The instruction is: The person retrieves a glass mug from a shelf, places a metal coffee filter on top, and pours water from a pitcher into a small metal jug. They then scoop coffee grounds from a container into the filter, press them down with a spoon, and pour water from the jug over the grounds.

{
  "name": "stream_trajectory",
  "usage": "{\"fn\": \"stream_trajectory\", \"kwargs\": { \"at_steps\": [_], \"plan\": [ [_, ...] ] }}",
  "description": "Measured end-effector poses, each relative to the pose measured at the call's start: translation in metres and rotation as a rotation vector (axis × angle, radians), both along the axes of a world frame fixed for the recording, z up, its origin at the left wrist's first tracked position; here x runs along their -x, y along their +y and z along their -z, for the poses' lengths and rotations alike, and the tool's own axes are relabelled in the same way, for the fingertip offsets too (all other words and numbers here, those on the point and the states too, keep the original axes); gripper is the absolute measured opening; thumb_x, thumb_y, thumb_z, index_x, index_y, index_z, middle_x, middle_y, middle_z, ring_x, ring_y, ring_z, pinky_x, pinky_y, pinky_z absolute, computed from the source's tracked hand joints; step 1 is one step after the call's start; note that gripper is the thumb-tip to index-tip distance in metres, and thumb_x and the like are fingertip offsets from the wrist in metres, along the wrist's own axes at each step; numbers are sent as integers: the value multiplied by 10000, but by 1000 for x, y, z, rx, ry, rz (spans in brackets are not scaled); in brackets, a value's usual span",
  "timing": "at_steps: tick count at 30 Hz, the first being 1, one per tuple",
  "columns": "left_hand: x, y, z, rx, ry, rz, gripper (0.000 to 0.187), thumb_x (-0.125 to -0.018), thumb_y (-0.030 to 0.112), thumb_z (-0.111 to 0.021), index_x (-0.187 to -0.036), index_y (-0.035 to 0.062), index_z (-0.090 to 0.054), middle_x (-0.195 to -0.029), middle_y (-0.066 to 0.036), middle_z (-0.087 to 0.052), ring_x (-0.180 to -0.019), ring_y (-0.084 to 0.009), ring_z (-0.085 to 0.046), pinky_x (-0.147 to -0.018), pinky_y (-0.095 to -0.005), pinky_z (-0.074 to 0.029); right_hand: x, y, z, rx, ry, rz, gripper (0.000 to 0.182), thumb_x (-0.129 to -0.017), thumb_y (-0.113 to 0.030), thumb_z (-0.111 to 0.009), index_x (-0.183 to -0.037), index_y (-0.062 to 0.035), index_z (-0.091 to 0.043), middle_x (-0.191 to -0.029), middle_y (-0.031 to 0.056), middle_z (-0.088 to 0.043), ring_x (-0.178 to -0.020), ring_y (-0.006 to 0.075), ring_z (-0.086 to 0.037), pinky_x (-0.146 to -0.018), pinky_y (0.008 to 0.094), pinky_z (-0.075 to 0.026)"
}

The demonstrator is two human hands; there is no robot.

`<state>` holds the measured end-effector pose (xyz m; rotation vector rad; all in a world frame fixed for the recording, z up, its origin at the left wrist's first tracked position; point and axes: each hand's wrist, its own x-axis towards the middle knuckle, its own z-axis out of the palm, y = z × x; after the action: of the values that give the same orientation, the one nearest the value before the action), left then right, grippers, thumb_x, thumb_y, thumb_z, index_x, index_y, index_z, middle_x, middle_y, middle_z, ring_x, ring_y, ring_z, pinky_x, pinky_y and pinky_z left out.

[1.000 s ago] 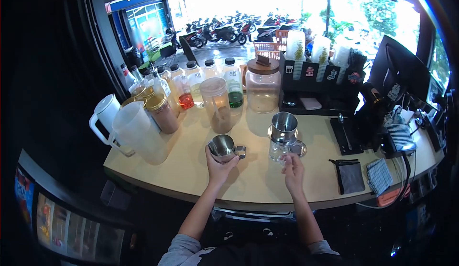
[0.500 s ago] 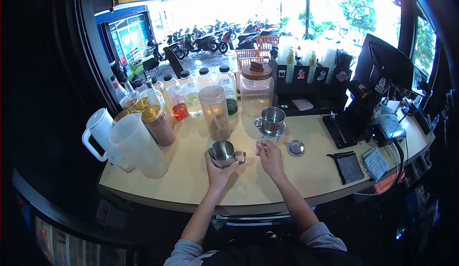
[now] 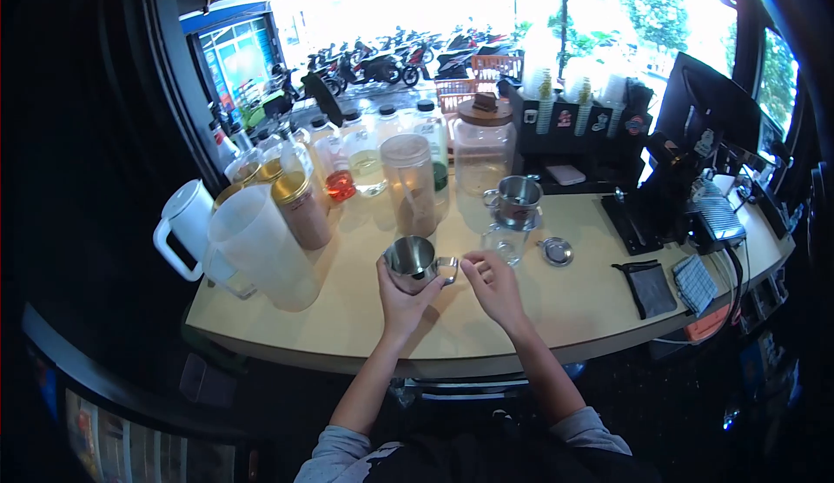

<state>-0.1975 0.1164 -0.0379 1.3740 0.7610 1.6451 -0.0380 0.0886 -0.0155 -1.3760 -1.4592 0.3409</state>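
My left hand (image 3: 407, 307) is wrapped round a stainless steel milk pitcher (image 3: 410, 259), which it holds above the counter with the mouth facing up. Just right of the pitcher's handle, my right hand (image 3: 493, 290) is loosely curled with nothing visible in it; its fingertips look slightly apart from the handle. Beyond that hand, a metal drip coffee filter (image 3: 519, 201) sits on top of a clear glass mug (image 3: 504, 245). A small round metal lid (image 3: 557, 251) lies on the counter to the right of the mug.
On the counter (image 3: 347, 327), a cloudy plastic jug (image 3: 261, 244) and white pitcher (image 3: 187, 227) stand left. Behind are a gold-lidded jar (image 3: 301, 209), a tall powder canister (image 3: 408, 188), bottles and a wooden-lidded glass jar (image 3: 483, 148). Cloths (image 3: 695, 285) and a black machine (image 3: 665, 192) are right.
My right hand has let go of the glass mug's handle and moved beside the pitcher's handle. The left hand still holds the pitcher. The camera view has shifted slightly.
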Motion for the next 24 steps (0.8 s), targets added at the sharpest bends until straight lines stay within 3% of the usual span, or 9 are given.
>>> {"fn": "stream_trajectory", "kwargs": {
  "at_steps": [2, 4, 6, 10, 12, 15, 17, 21, 24],
  "plan": [
    [11, 0, 5, -74, 135, -165, 714, -647, 105, -819, -1175, 13, -347, -1079, -105, -492, -983, -170, -541, -816, -281, -472, 27, -8, 1, 5, 192, -362, 232, -892, -182, -571, -1025, 5, -544, -877, 54, -578, -787, 109, -555, -694, 262, -450],
    [26, -10, 1, 12, 46, -129, 762, -638, 159, -836, -1196, 4, -342, -1113, -128, -468, -1038, -206, -506, -855, -316, -444, 49, -5, 2, -35, 186, -429, 185, -915, -168, -533, -989, 0, -516, -854, 45, -559, -800, 95, -549, -740, 244, -439],
    [46, -13, 3, -29, 221, -284, 802, -635, 207, -837, -1217, -7, -328, -1147, -159, -443, -1079, -259, -474, -904, -365, -404, 68, 7, 7, 43, 531, -610, 155, -940, -161, -487, -917, -8, -498, -830, 43, -558, -811, 89, -542, -742, 236, -440],
    [87, -24, -9, -12, 352, -288, 882, -647, 279, -821, -1277, -20, -281, -1193, -203, -398, -1149, -324, -410, -951, -407, -356, 111, 18, -2, 88, 885, -734, 193, -927, -170, -519, -769, -76, -460, -685, -23, -488, -630, 43, -448, -609, 202, -366],
    [112, -29, -16, -21, 339, -245, 920, -675, 309, -798, -1323, -27, -237, -1280, -209, -353, -1228, -316, -346, -991, -413, -314, 126, 25, -5, 99, 885, -749, 177, -939, -151, -485, -779, -96, -433, -669, -27, -430, -603, 63, -381, -594, 217, -337],
    [143, -40, -45, -53, 327, -506, 867, -766, 322, -720, -1357, -31, -193, -1363, -201, -295, -1291, -292, -281, -1030, -414, -262, 135, 36, -8, 118, 965, -814, 186, -927, -141, -501, -761, -100, -427, -656, -27, -430, -591, 51, -383, -584, 222, -346],
    [161, -29, -44, -136, 148, -689, 770, -865, 335, -601, -1374, -40, -161, -1411, -181, -244, -1323, -269, -230, -1049, -393, -228, 141, 32, -15, 142, 964, -797, 187, -926, -143, -502, -758, -98, -431, -647, -27, -429, -580, 53, -388, -579, 226, -354],
    [191, 7, -57, -98, 112, -790, 652, -921, 332, -510, -1357, -47, -207, -1398, -165, -275, -1296, -247, -275, -1040, -358, -245, 143, 33, -10, 166, 976, -808, 177, -920, -147, -507, -764, -86, -452, -624, -25, -428, -558, 61, -407, -570, 235, -385],
    [219, 29, -80, -105, -183, -697, 560, -928, 352, -492, -1284, -58, -357, -1318, -149, -401, -1211, -218, -393, -1006, -333, -307, 138, 29, -8, 167, 966, -751, 172, -920, -148, -508, -768, -87, -453, -608, -25, -420, -547, 64, -413, -577, 240, -400]
  ]
}}
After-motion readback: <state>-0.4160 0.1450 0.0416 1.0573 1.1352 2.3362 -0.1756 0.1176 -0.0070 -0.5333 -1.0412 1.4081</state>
